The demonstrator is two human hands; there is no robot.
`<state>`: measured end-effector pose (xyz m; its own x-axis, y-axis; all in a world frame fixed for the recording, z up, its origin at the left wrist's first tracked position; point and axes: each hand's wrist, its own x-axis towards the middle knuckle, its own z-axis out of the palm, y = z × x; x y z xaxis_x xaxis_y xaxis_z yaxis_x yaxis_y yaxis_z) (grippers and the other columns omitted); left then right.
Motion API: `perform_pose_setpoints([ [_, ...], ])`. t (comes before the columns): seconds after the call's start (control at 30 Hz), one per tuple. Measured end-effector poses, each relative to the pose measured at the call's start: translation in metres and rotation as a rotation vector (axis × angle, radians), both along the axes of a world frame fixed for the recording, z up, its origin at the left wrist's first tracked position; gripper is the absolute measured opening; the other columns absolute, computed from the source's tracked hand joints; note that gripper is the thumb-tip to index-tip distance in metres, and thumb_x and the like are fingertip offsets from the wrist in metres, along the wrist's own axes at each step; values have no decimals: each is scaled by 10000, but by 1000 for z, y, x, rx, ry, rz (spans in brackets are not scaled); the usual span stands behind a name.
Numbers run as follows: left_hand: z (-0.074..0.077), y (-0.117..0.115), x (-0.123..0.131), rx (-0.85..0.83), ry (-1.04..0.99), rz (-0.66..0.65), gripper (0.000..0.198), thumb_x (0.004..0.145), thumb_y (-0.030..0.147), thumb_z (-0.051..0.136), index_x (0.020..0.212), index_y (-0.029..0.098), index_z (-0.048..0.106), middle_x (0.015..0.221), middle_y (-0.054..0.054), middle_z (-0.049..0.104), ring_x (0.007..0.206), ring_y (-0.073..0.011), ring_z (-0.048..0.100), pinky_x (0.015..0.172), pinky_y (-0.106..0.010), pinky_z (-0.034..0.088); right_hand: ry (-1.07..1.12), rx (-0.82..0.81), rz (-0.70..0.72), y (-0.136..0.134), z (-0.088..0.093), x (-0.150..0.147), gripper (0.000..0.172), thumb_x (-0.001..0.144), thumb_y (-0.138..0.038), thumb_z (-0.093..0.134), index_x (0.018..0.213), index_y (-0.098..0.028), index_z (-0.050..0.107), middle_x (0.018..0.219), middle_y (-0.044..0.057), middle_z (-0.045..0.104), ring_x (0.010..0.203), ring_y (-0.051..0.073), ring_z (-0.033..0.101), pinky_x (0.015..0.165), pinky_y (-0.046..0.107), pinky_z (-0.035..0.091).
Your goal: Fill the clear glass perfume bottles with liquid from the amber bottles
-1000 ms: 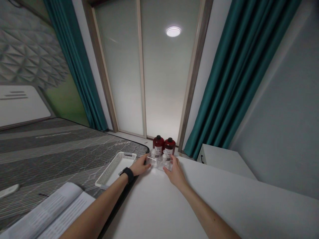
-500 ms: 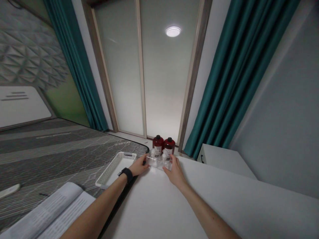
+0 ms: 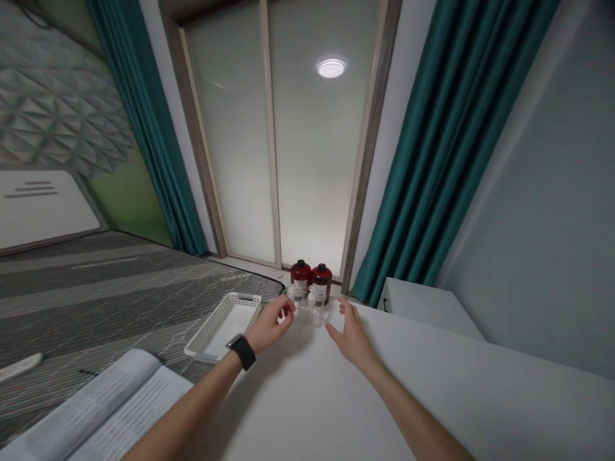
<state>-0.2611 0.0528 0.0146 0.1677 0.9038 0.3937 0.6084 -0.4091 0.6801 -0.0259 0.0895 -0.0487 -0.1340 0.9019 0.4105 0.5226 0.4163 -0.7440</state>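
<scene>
Two dark red bottles (image 3: 300, 275) with black caps and pale labels stand side by side at the far end of the white tabletop (image 3: 307, 397). In front of them are two whitish pump heads (image 3: 314, 299) in clear plastic. My left hand (image 3: 271, 325), with a black watch on its wrist, hovers just left of the pump heads. Its fingers are loosely curled, and nothing shows between them. To the right of the pump heads is my right hand (image 3: 353, 333), open, with thumb and fingers spread and holding nothing.
A white perforated basket (image 3: 223, 326) sits on the grey patterned mattress (image 3: 144, 282) to the left. Nearer me lies an open book (image 3: 115, 410), with a white stick-like object (image 3: 22, 368) beyond it. A white cabinet (image 3: 432, 304) stands right of the table's far end.
Both hands have come off the clear plastic with the pump heads. My left hand has lifted and curled its fingers; my right hand has moved slightly right and spread.
</scene>
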Motion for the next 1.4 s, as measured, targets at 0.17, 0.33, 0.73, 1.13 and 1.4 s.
perform_pose_setpoints([
  [0.17, 9, -4, 51, 29, 29, -154, 85, 866, 208, 500, 885, 199, 583, 849, -28, 626, 738, -171, 561, 653, -273, 443, -32, 18, -19, -25, 11, 38, 622, 805, -221, 598, 1390, -255, 388, 1275, 106, 538, 1181, 280, 581, 1046, 490, 444],
  [0.33, 4, -2, 102, 23, 32, -295, 109, 885, 188, 480, 912, 185, 586, 857, -33, 635, 757, -165, 579, 653, -259, 442, -74, 14, -66, -54, 21, 87, 561, 815, -208, 568, 1358, -242, 431, 1257, 99, 551, 1162, 271, 590, 1040, 487, 444],
  [0.73, -9, -18, 178, -46, 119, -488, 154, 829, 130, 498, 919, 176, 615, 862, -27, 656, 782, -167, 605, 690, -259, 447, -93, -37, -134, -115, 19, 163, 357, 835, -192, 536, 1187, -235, 576, 1188, 80, 608, 1149, 249, 589, 1025, 423, 448],
  [1.13, -25, -47, 176, -109, 129, -449, 152, 884, 175, 489, 931, 166, 634, 882, -43, 687, 736, -154, 588, 668, -252, 446, -28, -68, -168, -129, 3, 155, 254, 834, -200, 532, 1071, -219, 622, 1086, 73, 667, 1076, 239, 632, 980, 384, 477],
  [1.4, -40, -54, 167, -88, 92, -388, 138, 869, 181, 519, 897, 176, 654, 896, -63, 687, 804, -186, 593, 709, -282, 442, -60, -46, -155, -137, -9, 156, 261, 836, -170, 504, 1067, -210, 619, 1086, 86, 657, 1086, 242, 617, 995, 384, 463],
])
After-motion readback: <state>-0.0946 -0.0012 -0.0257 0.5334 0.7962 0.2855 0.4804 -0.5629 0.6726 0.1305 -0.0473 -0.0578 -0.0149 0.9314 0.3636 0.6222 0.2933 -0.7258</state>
